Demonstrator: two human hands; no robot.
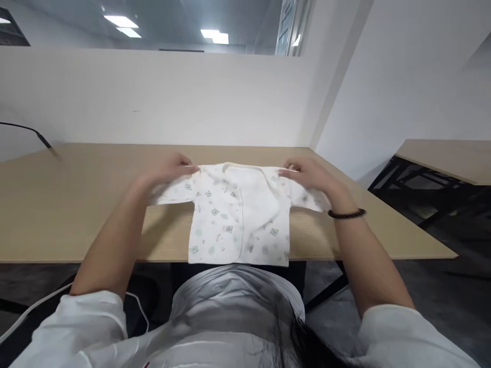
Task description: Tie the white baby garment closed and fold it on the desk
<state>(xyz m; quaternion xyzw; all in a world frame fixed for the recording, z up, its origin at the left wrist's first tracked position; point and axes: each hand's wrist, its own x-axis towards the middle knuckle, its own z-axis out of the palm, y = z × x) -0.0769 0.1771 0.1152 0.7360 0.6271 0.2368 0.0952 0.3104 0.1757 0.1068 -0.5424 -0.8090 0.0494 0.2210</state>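
Note:
A small white baby shirt [218, 220] with a green and grey animal print lies spread on the wooden table [76, 204], its hem at the front edge. Both of its sleeves stretch out sideways. At the left shoulder, my left hand [172, 167] pinches the cloth, slightly blurred. My right hand [307, 174] grips the shirt at the other shoulder, thumb and fingers closed on the fabric. The front opening shows the plain white inside of the back. A dark band [347, 213] circles my right wrist.
Behind the table stands a white wall [172, 97] with a window [172, 25] above. A black cable [42, 138] reaches the table's far left corner. Off to the right is another table [448, 158] with black legs. A white cord [34, 306] hangs at lower left.

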